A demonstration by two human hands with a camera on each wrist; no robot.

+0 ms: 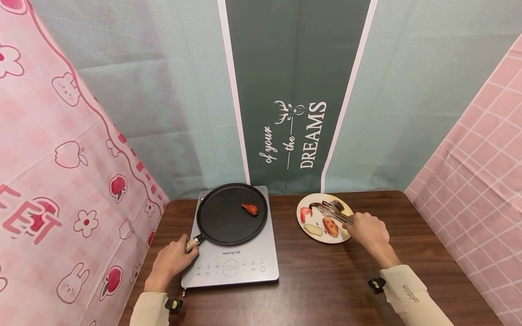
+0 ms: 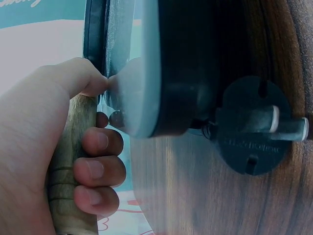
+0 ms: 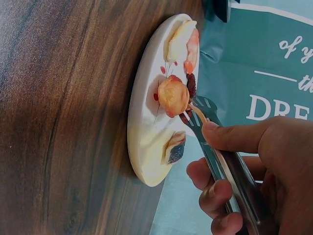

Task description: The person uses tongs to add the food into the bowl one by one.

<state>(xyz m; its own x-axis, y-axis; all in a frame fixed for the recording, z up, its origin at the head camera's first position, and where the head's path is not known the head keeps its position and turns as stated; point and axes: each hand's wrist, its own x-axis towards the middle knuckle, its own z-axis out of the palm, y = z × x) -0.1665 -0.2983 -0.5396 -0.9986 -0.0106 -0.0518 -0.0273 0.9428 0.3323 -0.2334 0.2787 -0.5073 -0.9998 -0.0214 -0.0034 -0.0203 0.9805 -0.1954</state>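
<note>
My left hand (image 1: 173, 259) grips the wooden handle (image 2: 73, 161) of a round black flat pan (image 1: 224, 222). A reddish-brown drumstick (image 1: 250, 208) lies in the pan, right of its middle. My right hand (image 1: 369, 232) holds metal tongs (image 1: 337, 213) over a white plate (image 3: 142, 107). Their tips are at a dark brown food piece (image 3: 191, 85), partly hidden; whether they pinch it I cannot tell. Also on the plate are an orange-brown piece (image 1: 330, 227), a pale yellow piece (image 1: 313, 229), a red-and-white piece (image 1: 305, 213) and a dark-skinned piece (image 3: 176, 149).
Under the pan sits a silver induction cooker (image 1: 248, 271) with its control panel toward me. Its plug (image 2: 254, 125) shows in the left wrist view. Cooker and plate stand on a brown wooden table (image 1: 310, 280), with a printed curtain (image 1: 195, 113) behind.
</note>
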